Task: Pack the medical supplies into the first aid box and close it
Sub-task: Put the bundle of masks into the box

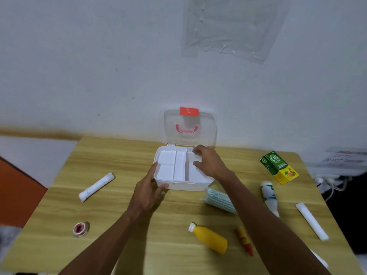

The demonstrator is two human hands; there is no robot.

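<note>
The white first aid box [190, 185] stands open at the table's far middle. Its clear lid [206, 132], with a red latch and red handle, leans upright against the wall. A white divided tray [168, 165] fills the box's left part. My left hand [148, 192] grips the front left corner, index finger along the left wall and thumb on the front. My right hand [208, 162] hovers over the right compartment, fingers curled and apart, nothing visible in them. Supplies lie around: a yellow bottle [210, 239], a mask pack [218, 200], a white bottle [269, 197] and a green box [278, 167].
A wrapped white roll [97, 186] and a red tape roll [80, 228] lie on the left. A red and yellow tube [244, 240] and a long white packet [311, 221] lie on the right. The wooden table [119, 225] meets the wall behind the box.
</note>
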